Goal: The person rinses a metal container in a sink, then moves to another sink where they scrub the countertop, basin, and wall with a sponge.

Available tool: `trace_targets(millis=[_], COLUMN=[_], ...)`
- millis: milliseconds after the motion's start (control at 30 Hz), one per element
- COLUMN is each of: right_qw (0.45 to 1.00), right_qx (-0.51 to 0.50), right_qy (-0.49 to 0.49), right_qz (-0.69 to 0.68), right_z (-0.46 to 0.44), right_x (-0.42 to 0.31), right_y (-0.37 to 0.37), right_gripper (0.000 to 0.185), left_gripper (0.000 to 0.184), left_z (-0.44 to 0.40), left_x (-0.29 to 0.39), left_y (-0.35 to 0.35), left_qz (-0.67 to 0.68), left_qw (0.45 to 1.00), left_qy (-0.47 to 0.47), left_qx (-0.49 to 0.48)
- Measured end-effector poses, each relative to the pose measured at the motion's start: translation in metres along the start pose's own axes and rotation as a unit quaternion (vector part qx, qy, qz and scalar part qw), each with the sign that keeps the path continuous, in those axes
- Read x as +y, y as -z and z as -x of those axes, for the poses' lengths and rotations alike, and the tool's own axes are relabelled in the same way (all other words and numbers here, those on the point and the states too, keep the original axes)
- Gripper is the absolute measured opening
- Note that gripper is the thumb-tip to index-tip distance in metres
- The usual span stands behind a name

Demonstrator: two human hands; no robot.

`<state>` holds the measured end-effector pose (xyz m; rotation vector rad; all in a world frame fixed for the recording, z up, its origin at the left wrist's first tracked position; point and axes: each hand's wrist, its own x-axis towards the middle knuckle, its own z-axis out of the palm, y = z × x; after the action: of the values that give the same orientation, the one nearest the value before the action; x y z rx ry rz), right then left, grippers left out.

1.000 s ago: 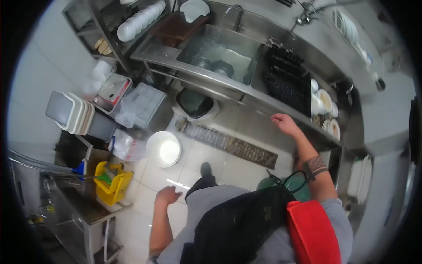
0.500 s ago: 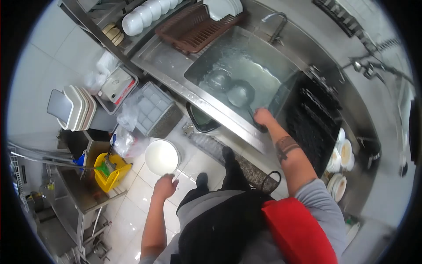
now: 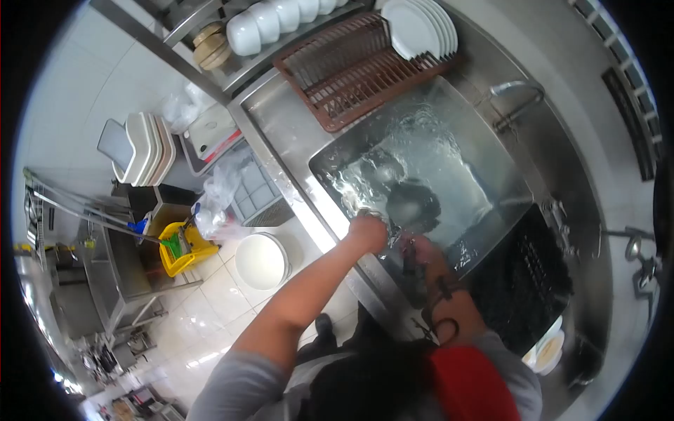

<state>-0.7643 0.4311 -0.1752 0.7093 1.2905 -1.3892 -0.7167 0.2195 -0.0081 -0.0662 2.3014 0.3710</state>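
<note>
Two round dark pans lie under water in the steel sink (image 3: 484, 175). The nearer one, a frying pan (image 3: 414, 207), has its handle towards me, and ripples blur the farther pan (image 3: 382, 167). My right hand (image 3: 421, 249) is dipped in at the sink's near side, closed around what looks like the frying pan's handle. Just left of it, my left hand (image 3: 368, 233) is closed at the water's surface by the near rim. Whatever its fingers grip is hidden by splashes and the hand itself.
A brown dish rack (image 3: 344, 77) with white plates (image 3: 421, 28) stands beyond the sink, near a faucet (image 3: 519, 98). White bowls (image 3: 270, 24) line a shelf. A black ridged mat (image 3: 523, 281) lies to the right. A white bucket (image 3: 261, 261) and yellow mop bucket (image 3: 186, 249) are left.
My left hand has moved from above the white bucket to the sink, beside my right hand. My right hand has gone lower into the water. The view has shifted, and the water is more stirred.
</note>
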Motion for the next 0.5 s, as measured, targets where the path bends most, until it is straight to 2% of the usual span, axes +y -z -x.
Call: trace_targets(millis=[67, 100, 167, 233, 300, 333, 400, 433, 500], right_qw=[0.997, 0.974, 0.871, 0.695, 0.795, 0.789, 0.699, 0.695, 0.610], right_qx=[0.010, 0.008, 0.003, 0.028, 0.053, 0.050, 0.128, 0.130, 0.224], right_qy=[0.023, 0.062, 0.166, 0.303, 0.125, 0.121, 0.203, 0.203, 0.268], right_qz=[0.074, 0.217, 0.462, 0.651, 0.591, 0.600, 0.674, 0.677, 0.712], right_z=[0.012, 0.016, 0.029, 0.047, 0.098, 0.125, 0.178, 0.200, 0.238], right_x=[-0.022, -0.036, -0.054, -0.062, -0.068, -0.068, -0.068, -0.072, -0.074], right_y=[-0.012, -0.012, -0.006, 0.006, 0.003, 0.001, -0.006, -0.007, -0.004], right_gripper=[0.022, 0.021, 0.021, 0.024, 0.027, 0.027, 0.029, 0.029, 0.031], left_gripper=[0.034, 0.034, 0.037, 0.038, 0.038, 0.038, 0.038, 0.038, 0.037], left_z=[-0.060, -0.072, -0.086, -0.132, -0.136, -0.138, -0.139, -0.141, -0.136], left_x=[-0.012, -0.018, -0.020, -0.033, -0.030, -0.027, -0.022, -0.017, -0.005], left_y=[-0.023, -0.033, -0.063, -0.118, -0.126, -0.125, -0.126, -0.124, -0.116], left_qz=[-0.026, -0.017, -0.053, -0.024, 0.011, 0.023, 0.049, 0.055, 0.041], left_qw=[0.998, 0.998, 0.997, 0.996, 0.996, 0.996, 0.994, 0.993, 0.994], left_qy=[0.025, 0.030, 0.051, 0.033, 0.044, 0.047, 0.056, 0.059, 0.060], left_qx=[-0.057, -0.050, 0.020, 0.076, 0.076, 0.076, 0.080, 0.083, 0.084])
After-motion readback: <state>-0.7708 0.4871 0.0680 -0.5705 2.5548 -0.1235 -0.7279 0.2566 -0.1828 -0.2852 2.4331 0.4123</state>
